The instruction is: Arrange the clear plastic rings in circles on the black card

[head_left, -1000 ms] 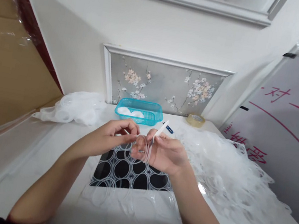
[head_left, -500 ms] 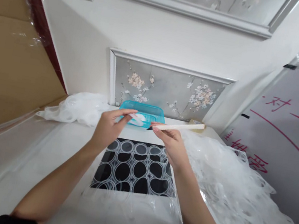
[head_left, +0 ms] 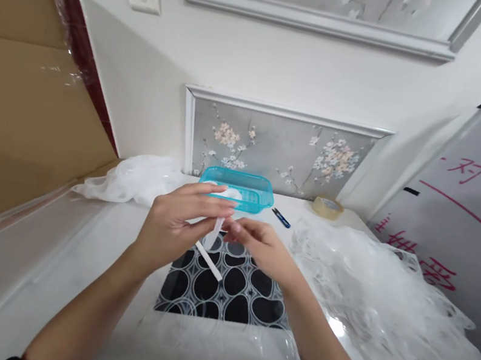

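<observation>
My left hand (head_left: 185,217) is closed, fingers fairly straight, with a thin white translucent strip (head_left: 213,236) between thumb and fingers. The thumb and fingertips of my right hand (head_left: 259,246) meet in a pinch at the strip's upper end. Below the strip, a white pen (head_left: 210,262) appears to lie slantwise on the black mat with grey ring patterns (head_left: 175,309); its upper end is hidden near my left hand. Just beyond my hands stands a turquoise plastic basket (head_left: 266,193) holding white pieces (head_left: 232,193).
Blue thread snips (head_left: 281,218) lie right of the basket, and a roll of clear tape (head_left: 328,208) sits by the wall. White sheer material (head_left: 139,178) is bunched at left; a larger translucent heap (head_left: 370,288) spreads at right. A cardboard box (head_left: 26,107) borders the left.
The pen has left my right hand and is down on the mat. Both hands have come together around the strip. The snips and tape roll show more fully, and the view has shifted slightly.
</observation>
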{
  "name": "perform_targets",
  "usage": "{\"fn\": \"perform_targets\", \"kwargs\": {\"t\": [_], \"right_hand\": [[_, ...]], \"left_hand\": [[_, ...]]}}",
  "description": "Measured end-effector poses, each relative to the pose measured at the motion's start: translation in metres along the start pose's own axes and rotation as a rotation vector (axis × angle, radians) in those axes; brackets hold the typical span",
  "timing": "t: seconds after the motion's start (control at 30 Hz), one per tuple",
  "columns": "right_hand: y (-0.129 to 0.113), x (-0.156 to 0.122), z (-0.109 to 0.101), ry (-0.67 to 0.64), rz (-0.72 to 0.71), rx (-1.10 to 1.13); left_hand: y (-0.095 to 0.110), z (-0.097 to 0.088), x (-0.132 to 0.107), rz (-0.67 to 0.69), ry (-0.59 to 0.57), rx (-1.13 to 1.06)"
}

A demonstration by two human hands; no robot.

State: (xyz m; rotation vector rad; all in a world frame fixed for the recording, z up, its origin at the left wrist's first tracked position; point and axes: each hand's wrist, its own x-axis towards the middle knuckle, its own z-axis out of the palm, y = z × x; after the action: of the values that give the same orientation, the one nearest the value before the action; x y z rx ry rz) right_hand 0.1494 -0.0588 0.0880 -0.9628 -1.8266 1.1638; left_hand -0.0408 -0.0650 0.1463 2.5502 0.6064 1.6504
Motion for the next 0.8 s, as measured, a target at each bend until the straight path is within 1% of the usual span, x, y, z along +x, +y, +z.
{"fn": "perform_targets", "kwargs": {"t": [0.07, 0.13, 0.17, 0.27, 0.3, 0.33, 0.4, 0.47, 0.5, 0.6, 0.67, 0.8], "right_hand": [[-0.020, -0.011, 0.002, 0.038, -0.144, 0.261], [-0.030, -0.020, 0.006, -0.022, -0.165, 0.352], [-0.032, -0.023, 0.008, -0.090, -0.143, 0.372], [-0.027, -0.022, 0.013, -0.379, -0.020, 0.435], [-0.025, -0.020, 0.012, -0.444, 0.010, 0.465], [-0.022, -0.018, 0.010, -0.470, 0.027, 0.505], [-0.021, -0.015, 0.004, -0.429, 0.019, 0.617], [-0.026, -0.019, -0.004, -0.363, -0.016, 0.737], [-0.031, -0.022, -0.008, -0.351, -0.024, 0.769], [-0.048, -0.038, -0.015, -0.352, -0.014, 0.758], [-0.056, -0.046, -0.016, -0.369, -0.007, 0.734], [-0.059, -0.048, -0.015, -0.363, -0.023, 0.707]], "left_hand": [[0.000, 0.001, 0.000, 0.056, -0.021, 0.062], [0.001, 0.002, -0.001, 0.090, -0.028, 0.107], [0.002, 0.003, -0.002, 0.102, -0.027, 0.119], [0.006, 0.006, -0.003, 0.119, -0.019, 0.099], [0.006, 0.006, -0.003, 0.126, -0.016, 0.071], [0.006, 0.006, -0.003, 0.145, -0.022, 0.040], [0.003, 0.005, -0.001, 0.208, -0.067, -0.018], [-0.004, 0.005, 0.000, 0.259, -0.122, -0.068], [-0.008, 0.006, 0.000, 0.268, -0.128, -0.102], [-0.018, 0.008, -0.001, 0.238, -0.067, -0.207], [-0.022, 0.009, -0.002, 0.228, -0.038, -0.242], [-0.022, 0.010, -0.002, 0.273, -0.046, -0.256]]}}
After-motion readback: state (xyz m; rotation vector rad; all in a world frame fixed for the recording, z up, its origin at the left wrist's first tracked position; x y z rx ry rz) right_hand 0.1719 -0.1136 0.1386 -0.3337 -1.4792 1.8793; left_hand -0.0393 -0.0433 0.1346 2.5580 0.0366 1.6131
